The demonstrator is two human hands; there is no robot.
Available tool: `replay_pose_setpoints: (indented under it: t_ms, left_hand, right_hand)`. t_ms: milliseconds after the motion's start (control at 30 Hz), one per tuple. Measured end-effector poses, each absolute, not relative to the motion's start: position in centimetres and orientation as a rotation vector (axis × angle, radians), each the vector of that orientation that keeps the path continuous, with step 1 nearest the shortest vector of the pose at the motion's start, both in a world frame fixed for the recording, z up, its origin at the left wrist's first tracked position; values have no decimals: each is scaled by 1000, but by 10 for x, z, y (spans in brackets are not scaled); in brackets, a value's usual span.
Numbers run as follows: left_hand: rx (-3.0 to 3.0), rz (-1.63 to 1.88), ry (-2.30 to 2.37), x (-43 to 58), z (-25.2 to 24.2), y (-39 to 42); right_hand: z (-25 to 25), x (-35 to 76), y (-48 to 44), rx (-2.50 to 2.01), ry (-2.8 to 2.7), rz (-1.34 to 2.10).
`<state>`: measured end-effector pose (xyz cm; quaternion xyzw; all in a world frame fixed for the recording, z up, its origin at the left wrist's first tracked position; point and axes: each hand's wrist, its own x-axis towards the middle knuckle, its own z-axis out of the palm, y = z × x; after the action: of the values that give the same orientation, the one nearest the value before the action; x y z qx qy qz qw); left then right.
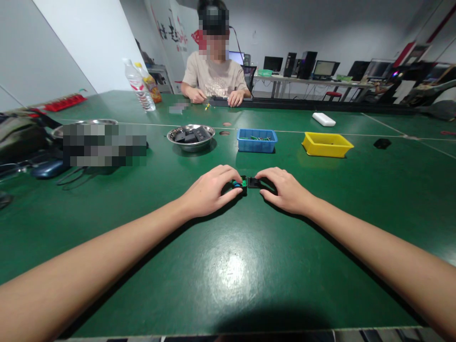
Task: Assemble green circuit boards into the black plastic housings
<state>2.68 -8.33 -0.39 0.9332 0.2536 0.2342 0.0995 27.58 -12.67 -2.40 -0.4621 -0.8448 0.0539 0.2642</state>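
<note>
The left hand (215, 190) pinches a black case (244, 189) with green and blue parts in it, thumb at the near side and fingers at the far side, the gap narrow. The right hand (287, 192) curves round the right end of a small black piece (253, 183), index fingertip at its far corner and thumb near its near corner; whether it is clamped I cannot tell. Case and piece are side by side, very close, at the surface (228, 256), well in from the near edge. Farther toward the far edge stand a steel bowl (192, 146) of black parts, a blue bin (256, 146) holding small green pieces and, toward the right edge, a yellow bin (328, 150). A white box (323, 119) lies beyond the yellow bin; a black lump (382, 143) lies right of it. Two bottles (140, 88) stand near the far left corner. A person (217, 78) sits at the far edge, both hands resting there.
</note>
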Motion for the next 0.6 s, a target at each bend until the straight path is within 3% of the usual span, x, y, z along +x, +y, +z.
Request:
replay_pose_setpoints:
  t_ms: [300,600]
  left_hand:
    - [2693,735,928,28,-5,-84]
    - [2665,699,962,29,-6,-82]
  right_hand:
    - [-27,280,-121,-1643,-2039,93]
    - [-25,279,-122,-1602,-2102,105]
